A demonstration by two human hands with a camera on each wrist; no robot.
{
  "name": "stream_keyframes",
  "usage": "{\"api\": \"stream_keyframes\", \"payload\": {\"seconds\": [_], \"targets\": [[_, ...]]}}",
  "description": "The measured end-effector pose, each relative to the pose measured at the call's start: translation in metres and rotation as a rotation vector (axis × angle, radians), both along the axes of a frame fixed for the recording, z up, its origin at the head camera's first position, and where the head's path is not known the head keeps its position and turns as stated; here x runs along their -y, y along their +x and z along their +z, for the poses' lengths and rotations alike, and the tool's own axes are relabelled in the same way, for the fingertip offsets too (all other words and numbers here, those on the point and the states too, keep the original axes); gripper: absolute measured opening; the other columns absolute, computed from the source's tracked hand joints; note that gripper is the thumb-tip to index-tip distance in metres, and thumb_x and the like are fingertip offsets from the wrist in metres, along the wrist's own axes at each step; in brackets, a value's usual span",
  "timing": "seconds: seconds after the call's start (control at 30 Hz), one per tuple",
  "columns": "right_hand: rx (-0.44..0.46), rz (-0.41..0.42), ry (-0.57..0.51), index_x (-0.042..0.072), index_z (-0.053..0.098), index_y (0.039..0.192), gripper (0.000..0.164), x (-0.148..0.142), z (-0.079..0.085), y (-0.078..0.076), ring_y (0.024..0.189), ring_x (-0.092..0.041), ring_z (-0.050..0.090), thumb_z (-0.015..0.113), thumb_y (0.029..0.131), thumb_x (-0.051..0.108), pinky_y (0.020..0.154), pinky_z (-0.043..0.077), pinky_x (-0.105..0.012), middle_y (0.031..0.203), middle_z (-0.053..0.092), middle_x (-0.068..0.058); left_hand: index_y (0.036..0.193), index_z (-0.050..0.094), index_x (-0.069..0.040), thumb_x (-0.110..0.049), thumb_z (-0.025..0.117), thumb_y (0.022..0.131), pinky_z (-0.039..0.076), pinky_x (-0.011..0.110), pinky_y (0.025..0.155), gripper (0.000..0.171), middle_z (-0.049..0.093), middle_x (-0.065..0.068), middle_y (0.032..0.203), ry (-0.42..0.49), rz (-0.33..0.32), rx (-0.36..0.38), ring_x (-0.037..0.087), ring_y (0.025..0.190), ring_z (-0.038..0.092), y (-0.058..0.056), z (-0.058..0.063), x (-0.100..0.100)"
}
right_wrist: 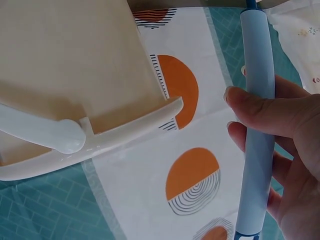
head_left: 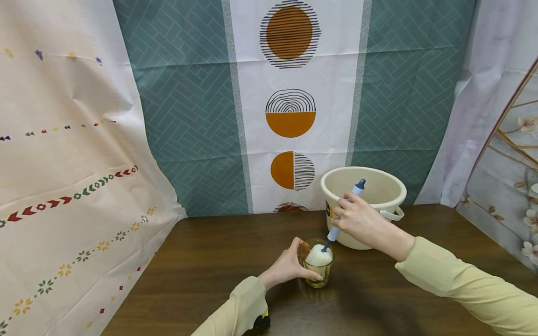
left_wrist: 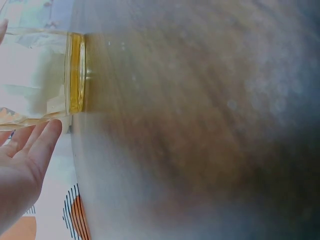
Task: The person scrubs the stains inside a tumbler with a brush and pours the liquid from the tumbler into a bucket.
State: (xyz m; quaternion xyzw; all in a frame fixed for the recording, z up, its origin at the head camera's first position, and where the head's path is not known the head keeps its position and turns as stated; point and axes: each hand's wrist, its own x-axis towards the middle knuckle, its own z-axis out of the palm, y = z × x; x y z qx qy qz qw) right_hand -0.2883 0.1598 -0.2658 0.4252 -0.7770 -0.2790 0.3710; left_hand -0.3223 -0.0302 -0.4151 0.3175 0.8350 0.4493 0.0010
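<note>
An amber glass cup (head_left: 318,275) stands upright on the table, and my left hand (head_left: 290,265) grips it round its left side. In the left wrist view, fingers (left_wrist: 44,142) lie along the wall of the cup (left_wrist: 75,75). My right hand (head_left: 357,217) holds the light-blue handle of a cup brush (right_wrist: 257,165), thumb on one side and fingers behind. The brush tilts down to the left, with its white sponge head (head_left: 318,255) inside the cup.
A cream bucket (head_left: 397,198) with a white side handle (head_left: 392,214) stands behind my right hand. The brown wooden table (head_left: 218,247) reaches back to a patterned cloth (head_left: 185,116). A small black object (head_left: 261,323) shows by the left sleeve.
</note>
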Motion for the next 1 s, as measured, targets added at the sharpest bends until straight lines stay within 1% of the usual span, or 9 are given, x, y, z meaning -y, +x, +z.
{"api": "stream_keyframes", "payload": {"seconds": [0.27, 0.6, 0.87, 1.0], "targets": [[0.007, 0.037, -0.029, 0.019, 0.059, 0.070, 0.021, -0.003, 0.005, 0.000, 0.061, -0.022, 0.038, 0.061, 0.052, 0.008, 0.067, 0.024, -0.036, 0.060, 0.046, -0.001, 0.093, 0.029, -0.015, -0.042, 0.064, 0.040, 0.033, 0.021, 0.056, 0.069, 0.042, -0.007, 0.082, -0.010, 0.014, -0.013, 0.003, 0.069, 0.041, 0.001, 0.001, 0.000], [0.015, 0.022, -0.032, 0.019, 0.058, 0.071, 0.023, -0.003, 0.014, 0.003, 0.061, -0.023, 0.038, 0.061, 0.051, 0.008, 0.068, 0.024, -0.037, 0.059, 0.045, -0.001, 0.092, 0.028, -0.020, -0.042, 0.064, 0.041, 0.034, 0.021, 0.055, 0.067, 0.042, -0.007, 0.080, -0.012, 0.010, 0.014, 0.005, 0.069, 0.042, 0.000, 0.000, 0.001], [-0.004, 0.023, -0.030, 0.018, 0.057, 0.070, 0.020, -0.004, 0.016, 0.004, 0.061, -0.022, 0.037, 0.061, 0.052, 0.010, 0.067, 0.024, -0.036, 0.059, 0.044, -0.001, 0.092, 0.028, -0.021, -0.043, 0.064, 0.040, 0.034, 0.022, 0.056, 0.067, 0.043, -0.007, 0.081, -0.014, 0.023, 0.026, 0.004, 0.069, 0.042, 0.000, -0.001, 0.000], [-0.022, 0.014, -0.030, 0.017, 0.057, 0.071, 0.020, -0.004, 0.017, 0.005, 0.062, -0.022, 0.037, 0.060, 0.052, 0.010, 0.067, 0.024, -0.037, 0.060, 0.044, -0.001, 0.092, 0.028, -0.018, -0.038, 0.065, 0.043, 0.034, 0.022, 0.057, 0.065, 0.043, -0.005, 0.082, 0.017, -0.004, 0.027, 0.004, 0.070, 0.042, 0.010, 0.012, 0.001]]}}
